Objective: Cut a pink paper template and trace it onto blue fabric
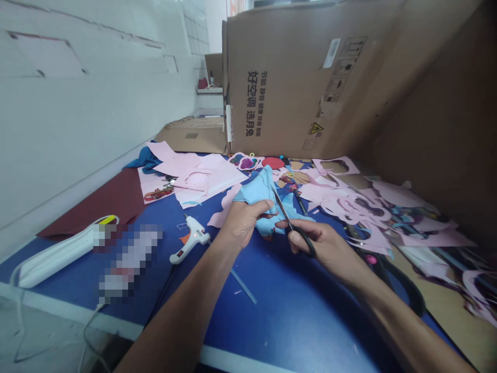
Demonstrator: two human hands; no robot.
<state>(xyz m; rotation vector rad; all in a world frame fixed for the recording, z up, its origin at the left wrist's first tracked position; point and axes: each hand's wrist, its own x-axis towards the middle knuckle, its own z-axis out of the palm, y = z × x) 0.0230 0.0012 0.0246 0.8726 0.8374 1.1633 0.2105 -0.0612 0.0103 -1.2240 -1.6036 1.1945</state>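
My left hand [241, 220] pinches a piece of light blue fabric [254, 189] above the blue table, thumb on top. Dark lines are drawn on the cloth. In my right hand [316, 241] is a pair of scissors [305, 239] with black handles. Its metal blades point up and away, lying against the right edge of the cloth. How far the blades are apart is hard to make out. A white hot glue gun [191, 238] with an orange trigger rests on the table left of my left forearm.
Pink cut sheets [202, 176] and pink scraps [349, 204] lie at the back and right. A large cardboard box [287, 93] stands behind. On the left are a dark red sheet [101, 202] and a white power strip [58, 259]. A thin blue strip [244, 286] lies in front.
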